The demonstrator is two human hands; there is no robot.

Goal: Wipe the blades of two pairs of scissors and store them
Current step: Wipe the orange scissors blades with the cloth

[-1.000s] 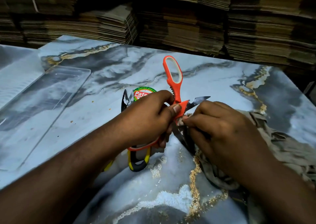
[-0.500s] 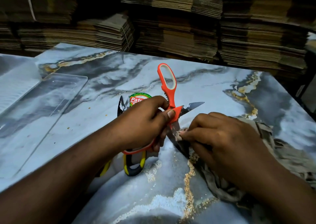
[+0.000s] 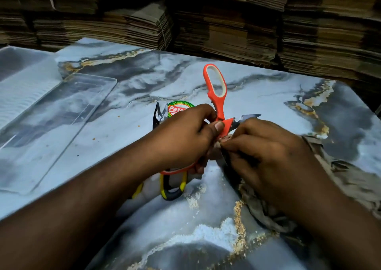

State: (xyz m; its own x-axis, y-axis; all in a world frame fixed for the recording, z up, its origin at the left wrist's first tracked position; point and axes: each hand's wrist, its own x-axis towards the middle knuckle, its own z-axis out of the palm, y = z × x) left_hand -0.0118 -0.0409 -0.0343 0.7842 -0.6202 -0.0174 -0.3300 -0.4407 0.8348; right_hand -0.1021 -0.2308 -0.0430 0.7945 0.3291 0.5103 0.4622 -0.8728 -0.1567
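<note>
Two bare forearms, no sleeves, rings or watch.

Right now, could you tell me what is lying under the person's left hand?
Under the left hand lie black-and-yellow scissors on the table: handles and blade tips show, plus a round label. Their middle is hidden.

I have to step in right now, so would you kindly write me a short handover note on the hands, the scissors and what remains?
Left hand: grips the orange scissors, opened, one handle loop pointing up.
Right hand: pinches the grey cloth against a blade near the pivot.
Black-and-yellow scissors: lying on the marble table under the left hand, not in hand.
Clear tray: at left, holds no scissors.
Done: wiping of the orange pair is under way.
Left: finish it, see to the second pair, store both.
</note>
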